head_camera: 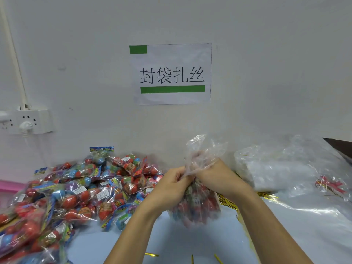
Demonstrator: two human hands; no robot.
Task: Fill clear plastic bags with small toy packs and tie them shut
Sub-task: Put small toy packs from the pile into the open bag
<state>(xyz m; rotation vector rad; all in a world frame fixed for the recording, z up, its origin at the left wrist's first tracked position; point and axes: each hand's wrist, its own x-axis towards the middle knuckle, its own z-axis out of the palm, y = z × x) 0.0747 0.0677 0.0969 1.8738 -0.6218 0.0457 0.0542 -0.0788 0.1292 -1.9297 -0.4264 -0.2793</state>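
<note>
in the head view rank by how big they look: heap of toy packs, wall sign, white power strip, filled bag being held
1. Heap of colourful toy packs
2. White paper wall sign
3. Filled clear plastic bag
4. White power strip

A paper sign (172, 74) hangs on the wall, a white power strip (28, 121) at left.

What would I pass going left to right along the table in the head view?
Pile of toy packs → left hand → filled clear bag, gripped at the neck by both hands → right hand → gold twist ties → stack of empty clear bags.
</note>
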